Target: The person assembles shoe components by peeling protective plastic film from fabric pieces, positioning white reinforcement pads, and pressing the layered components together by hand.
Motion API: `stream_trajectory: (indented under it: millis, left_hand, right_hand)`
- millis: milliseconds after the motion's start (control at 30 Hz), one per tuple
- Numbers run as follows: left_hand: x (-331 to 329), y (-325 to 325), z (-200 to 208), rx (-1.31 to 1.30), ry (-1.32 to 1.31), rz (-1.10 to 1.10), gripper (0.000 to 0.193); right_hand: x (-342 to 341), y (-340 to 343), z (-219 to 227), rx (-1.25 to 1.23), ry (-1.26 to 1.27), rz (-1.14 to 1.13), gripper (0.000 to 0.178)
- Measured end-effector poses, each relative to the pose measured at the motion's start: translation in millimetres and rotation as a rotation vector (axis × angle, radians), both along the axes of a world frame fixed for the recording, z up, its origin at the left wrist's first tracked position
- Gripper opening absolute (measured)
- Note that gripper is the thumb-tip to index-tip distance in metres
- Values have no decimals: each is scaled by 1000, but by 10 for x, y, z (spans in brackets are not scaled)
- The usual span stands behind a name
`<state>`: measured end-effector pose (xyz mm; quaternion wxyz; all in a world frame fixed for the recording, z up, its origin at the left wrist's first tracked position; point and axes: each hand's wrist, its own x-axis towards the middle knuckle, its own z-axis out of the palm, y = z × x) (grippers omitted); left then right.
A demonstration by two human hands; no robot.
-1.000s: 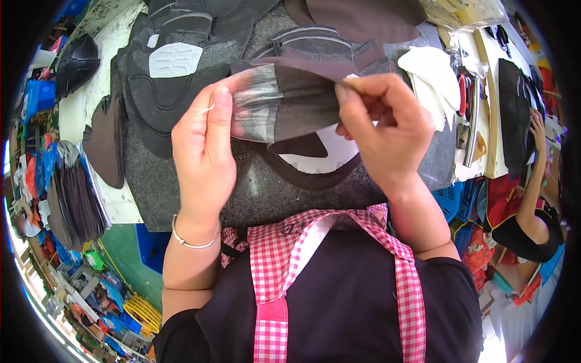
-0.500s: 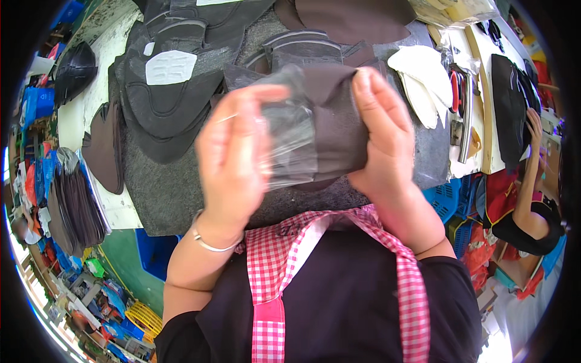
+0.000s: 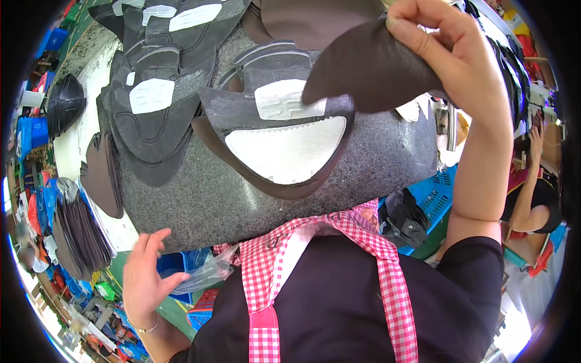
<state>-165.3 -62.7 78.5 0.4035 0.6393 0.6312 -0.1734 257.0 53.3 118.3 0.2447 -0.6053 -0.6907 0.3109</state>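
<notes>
A dark, speckled tabletop spreads in front of the person, with a pile of black shaped panels towards its left side. Near the middle, just right of that pile, lies a wide dark panel, its rounded lower edge bowed towards the person. On it sits a white crescent whose long axis runs nearly crosswise, rising a little to the right.

Up and to the right of the crescent is the brown curved piece — held up in front of the tabletop, its long axis also roughly crosswise, the pointed end aimed left. The right hand pinches it by its upper edge between thumb and curled fingers, and is clearly the nearer of the two hands to both panel and crescent.

The left hand is well apart from them, beyond the near left corner of the tabletop, its palm open and fingers spread. Beside its thumb hangs a strip of clear film — whether the two touch cannot be told.

Smallest is a white rectangular patch above the crescent. The brown piece's tip overlaps its right end in view; the gap in height between them is not shown.
</notes>
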Motion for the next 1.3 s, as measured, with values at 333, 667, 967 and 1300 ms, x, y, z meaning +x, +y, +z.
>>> stream_trajectory:
  millis: [333, 667, 967, 1300]
  left_hand:
    - [1297, 623, -605, -613, -2014, 651, 112]
    - [1717, 894, -380, -626, -2114, 811, 116]
    - [1512, 967, -488, -461, -1779, 846, 56]
    - [994, 1082, -931, 1190, -1255, -76, 37]
  right_hand:
    - [-740, -347, -347, 830, -173, 621, 22]
    - [-301, -988, -1348, -566, 1453, 31, 77]
    - [-465, -616, -1284, -370, 1681, -178, 28]
    - [-201, -606, -1151, 1014, 383, 174, 21]
